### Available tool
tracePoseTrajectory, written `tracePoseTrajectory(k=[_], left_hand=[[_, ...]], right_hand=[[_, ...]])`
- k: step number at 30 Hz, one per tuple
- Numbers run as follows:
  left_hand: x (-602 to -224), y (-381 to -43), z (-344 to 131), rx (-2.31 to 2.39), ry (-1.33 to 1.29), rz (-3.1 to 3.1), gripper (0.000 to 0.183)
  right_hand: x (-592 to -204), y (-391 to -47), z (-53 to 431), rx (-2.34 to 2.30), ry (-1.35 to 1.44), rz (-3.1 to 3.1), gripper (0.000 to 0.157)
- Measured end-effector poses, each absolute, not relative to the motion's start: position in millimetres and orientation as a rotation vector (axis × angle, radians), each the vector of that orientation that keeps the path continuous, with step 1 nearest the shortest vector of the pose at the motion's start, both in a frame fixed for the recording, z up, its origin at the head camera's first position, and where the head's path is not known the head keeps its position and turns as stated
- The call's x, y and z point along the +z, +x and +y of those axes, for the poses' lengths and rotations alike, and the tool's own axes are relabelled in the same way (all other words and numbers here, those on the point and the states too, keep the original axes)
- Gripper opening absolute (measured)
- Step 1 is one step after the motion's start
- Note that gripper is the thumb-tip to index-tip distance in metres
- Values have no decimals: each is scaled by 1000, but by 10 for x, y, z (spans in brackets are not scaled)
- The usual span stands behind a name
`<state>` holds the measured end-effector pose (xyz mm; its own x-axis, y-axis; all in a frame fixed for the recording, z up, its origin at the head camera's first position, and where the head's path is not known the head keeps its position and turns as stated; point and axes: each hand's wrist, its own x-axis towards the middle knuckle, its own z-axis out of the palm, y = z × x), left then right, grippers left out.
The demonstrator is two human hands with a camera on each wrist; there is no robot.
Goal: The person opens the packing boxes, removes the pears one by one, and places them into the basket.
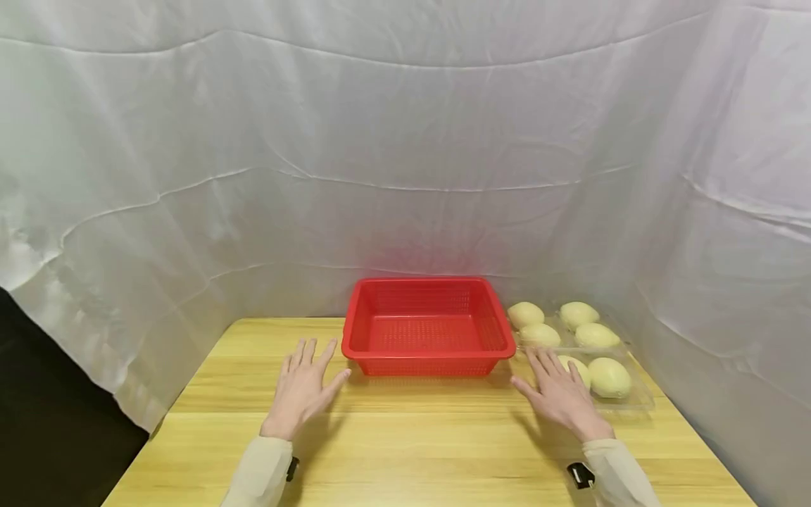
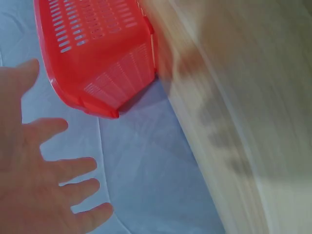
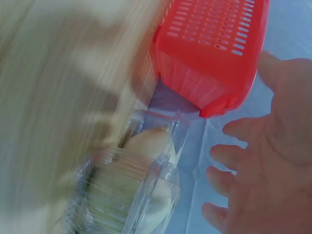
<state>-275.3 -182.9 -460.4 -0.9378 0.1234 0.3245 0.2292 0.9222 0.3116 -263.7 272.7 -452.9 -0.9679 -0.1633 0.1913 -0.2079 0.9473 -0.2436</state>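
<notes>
From my distant place I see, nearest to me, the left sleeve (image 1: 260, 468) and the right sleeve (image 1: 617, 468), both pale, each with a small black device (image 1: 580, 475) at the inner side of the wrist; they reach over the wooden table (image 1: 405, 443), on the near side of the basket (image 1: 426, 366). Far to the left of the basket, beyond the table's edge, there is a black cloth (image 1: 51, 401). Next comes the left hand (image 1: 300, 391), in front of the basket and to its left: its fingers are extended and spread, it holds nothing, and it is apart from the basket. The right hand (image 1: 560, 394) is in front of the basket and to its right, also with extended, spread fingers and gripping nothing. Both hands throw soft shadows on the table. Just beside the right hand, to the right of the basket, two pale yellow fruits (image 1: 610, 378) lie in a clear box (image 1: 633, 401); the right wrist view shows shiny film (image 3: 114, 187) on such packing. The basket itself, red and rectangular, stands upright at the far part of the table, its walls full of small holes. Close to its right wall and further back, four more fruits rest in clear packing. Behind the basket hangs a wrinkled white curtain (image 1: 412, 141).
</notes>
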Motion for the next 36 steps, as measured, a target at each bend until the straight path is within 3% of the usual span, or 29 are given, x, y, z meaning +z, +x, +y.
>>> tracePoseTrajectory(k=[4,11,22,36], left_hand=[[-4623,-2753,-1812,-536,-270,-2750,63],[-4673,-2772,-1760,-555,-306,-2641,51],[-4747,-2823,-1685,-488,-307,-2410,39],[-4728,-2889,-1653,-482,-423,-2387,30]], right_hand=[[-4532,-2636,2732,391,290,-2886,77],[-4570,-2658,2772,342,353,-2696,56],[-4578,-2638,2976,498,257,-2654,41],[-4534,-2631,3580,430,16,-2824,49]])
